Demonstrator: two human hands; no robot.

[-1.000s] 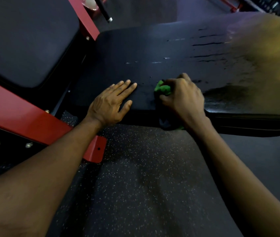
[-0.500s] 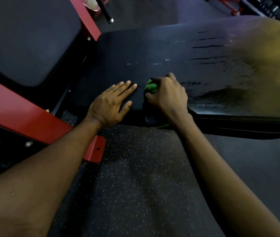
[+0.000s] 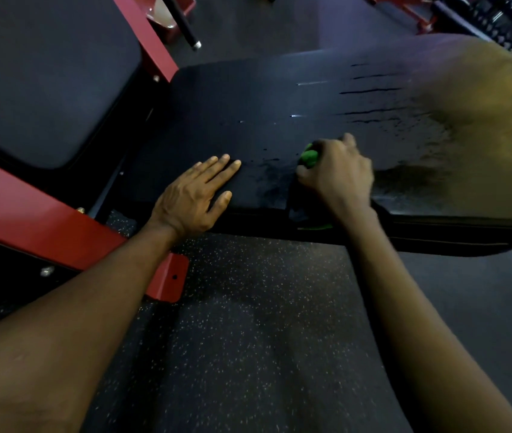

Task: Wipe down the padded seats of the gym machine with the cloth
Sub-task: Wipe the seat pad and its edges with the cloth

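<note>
Right hand (image 3: 337,176) has its fingers curled tight around a bunched green cloth (image 3: 310,157), pressing it onto the near edge of the black padded seat (image 3: 248,114). Part of the cloth hangs over the seat's front edge below the wrist. Left hand (image 3: 193,195) lies flat on the same seat just beside it, fingers straight and together, thumb out, gripping nothing. Wet streaks show on the pad beyond the cloth. Second pad (image 3: 45,82) sits upper left beside the red frame (image 3: 29,220)

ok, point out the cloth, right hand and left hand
cloth (image 3: 310,156), head view, green fold beside the knuckles.
right hand (image 3: 338,176), head view, back of the hand.
left hand (image 3: 190,198), head view, back of the hand.
</note>
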